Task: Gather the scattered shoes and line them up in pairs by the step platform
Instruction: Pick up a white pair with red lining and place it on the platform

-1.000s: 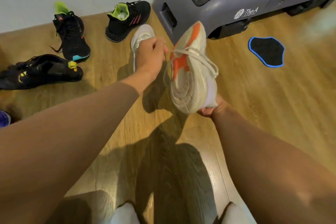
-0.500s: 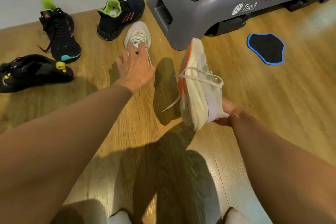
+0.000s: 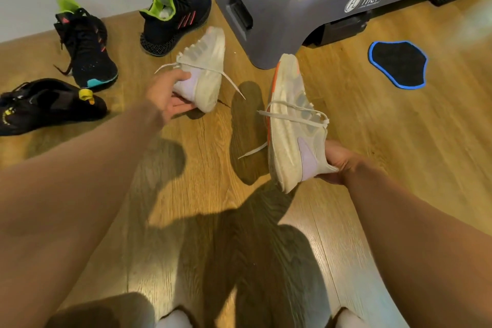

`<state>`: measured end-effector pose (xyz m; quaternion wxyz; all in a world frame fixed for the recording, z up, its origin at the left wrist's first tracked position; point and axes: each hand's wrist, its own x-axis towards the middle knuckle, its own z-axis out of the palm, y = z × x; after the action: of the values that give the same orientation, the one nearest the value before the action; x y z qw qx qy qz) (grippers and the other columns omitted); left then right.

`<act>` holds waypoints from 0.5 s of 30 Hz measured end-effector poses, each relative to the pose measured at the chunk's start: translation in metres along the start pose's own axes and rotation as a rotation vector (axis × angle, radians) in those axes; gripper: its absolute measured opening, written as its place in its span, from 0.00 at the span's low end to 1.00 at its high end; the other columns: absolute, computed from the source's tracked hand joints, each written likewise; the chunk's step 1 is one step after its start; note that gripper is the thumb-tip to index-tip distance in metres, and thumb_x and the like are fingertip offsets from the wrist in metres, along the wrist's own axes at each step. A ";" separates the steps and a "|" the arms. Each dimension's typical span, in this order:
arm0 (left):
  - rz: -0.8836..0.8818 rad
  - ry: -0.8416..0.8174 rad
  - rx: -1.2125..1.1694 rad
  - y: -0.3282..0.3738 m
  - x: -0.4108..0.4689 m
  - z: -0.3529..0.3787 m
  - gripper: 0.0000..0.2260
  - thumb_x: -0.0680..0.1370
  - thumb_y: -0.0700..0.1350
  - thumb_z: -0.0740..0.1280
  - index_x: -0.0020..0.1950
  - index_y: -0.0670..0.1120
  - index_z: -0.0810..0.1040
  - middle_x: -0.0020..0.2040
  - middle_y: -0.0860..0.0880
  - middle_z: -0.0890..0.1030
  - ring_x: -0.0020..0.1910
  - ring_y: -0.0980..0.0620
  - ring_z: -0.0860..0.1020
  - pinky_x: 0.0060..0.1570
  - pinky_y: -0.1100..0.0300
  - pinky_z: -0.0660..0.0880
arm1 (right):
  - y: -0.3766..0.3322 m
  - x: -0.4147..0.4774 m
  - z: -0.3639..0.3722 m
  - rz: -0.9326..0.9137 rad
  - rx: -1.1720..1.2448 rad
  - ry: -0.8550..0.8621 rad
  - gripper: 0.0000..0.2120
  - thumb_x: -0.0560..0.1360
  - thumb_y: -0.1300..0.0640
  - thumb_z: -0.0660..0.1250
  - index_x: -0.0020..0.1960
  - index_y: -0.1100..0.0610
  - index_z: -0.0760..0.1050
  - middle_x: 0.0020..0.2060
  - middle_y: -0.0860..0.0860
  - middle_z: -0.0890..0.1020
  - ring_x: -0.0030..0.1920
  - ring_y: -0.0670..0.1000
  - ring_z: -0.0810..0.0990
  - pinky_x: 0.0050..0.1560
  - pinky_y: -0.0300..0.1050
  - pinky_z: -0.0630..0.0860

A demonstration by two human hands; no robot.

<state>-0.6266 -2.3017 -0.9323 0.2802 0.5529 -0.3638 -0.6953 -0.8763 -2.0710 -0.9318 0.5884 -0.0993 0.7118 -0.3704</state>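
Fingers [image 3: 183, 108] of the left hand [image 3: 170, 96] curl round the heel of a white shoe [image 3: 205, 61], tilted near the platform [image 3: 292, 13] corner. The right hand [image 3: 336, 165] clamps the mate [image 3: 290, 125] by its heel, held up, toe toward the platform. Black shoes [image 3: 87, 50] lie left.

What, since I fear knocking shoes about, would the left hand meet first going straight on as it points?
Likely the near end of the step platform, past the white shoe that the left hand grips. Nothing else shows between them, though depth is unclear.

Blue-rimmed black pad [image 3: 398, 64] lies on wooden floor [image 3: 399, 146]
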 end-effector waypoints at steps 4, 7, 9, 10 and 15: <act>-0.150 -0.138 -0.177 0.008 -0.018 -0.027 0.19 0.76 0.49 0.64 0.65 0.44 0.74 0.59 0.41 0.81 0.54 0.42 0.82 0.47 0.49 0.80 | 0.005 -0.005 0.000 0.007 0.159 0.014 0.19 0.79 0.60 0.61 0.33 0.56 0.82 0.37 0.59 0.78 0.36 0.54 0.73 0.50 0.52 0.70; -0.192 -0.148 -0.199 0.013 -0.028 -0.044 0.19 0.78 0.53 0.59 0.66 0.46 0.75 0.60 0.42 0.80 0.58 0.42 0.80 0.51 0.49 0.77 | 0.006 -0.011 0.003 0.021 0.157 -0.072 0.09 0.79 0.56 0.62 0.45 0.58 0.79 0.41 0.58 0.77 0.37 0.54 0.74 0.46 0.51 0.72; -0.200 -0.174 -0.137 0.016 -0.033 -0.049 0.21 0.79 0.54 0.57 0.68 0.47 0.74 0.61 0.42 0.80 0.58 0.42 0.79 0.51 0.51 0.77 | 0.009 -0.012 0.003 -0.006 0.130 -0.122 0.09 0.80 0.56 0.61 0.46 0.58 0.78 0.39 0.57 0.76 0.36 0.54 0.73 0.39 0.46 0.66; -0.202 -0.174 -0.096 0.017 -0.035 -0.049 0.20 0.79 0.52 0.57 0.67 0.46 0.74 0.61 0.42 0.80 0.57 0.43 0.80 0.50 0.51 0.78 | 0.009 -0.013 0.003 -0.013 0.121 -0.135 0.09 0.80 0.56 0.60 0.46 0.58 0.78 0.38 0.57 0.76 0.36 0.54 0.73 0.38 0.46 0.66; -0.105 -0.079 0.171 0.023 -0.042 -0.025 0.14 0.77 0.44 0.64 0.62 0.45 0.73 0.55 0.43 0.80 0.52 0.47 0.81 0.41 0.52 0.80 | 0.011 -0.011 -0.005 0.001 0.066 -0.076 0.09 0.80 0.58 0.61 0.45 0.58 0.78 0.38 0.56 0.76 0.36 0.53 0.72 0.39 0.45 0.65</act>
<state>-0.5931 -2.2860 -0.8930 0.1806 0.5651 -0.4033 -0.6967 -0.8748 -2.0547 -0.9299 0.6183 -0.0935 0.6763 -0.3894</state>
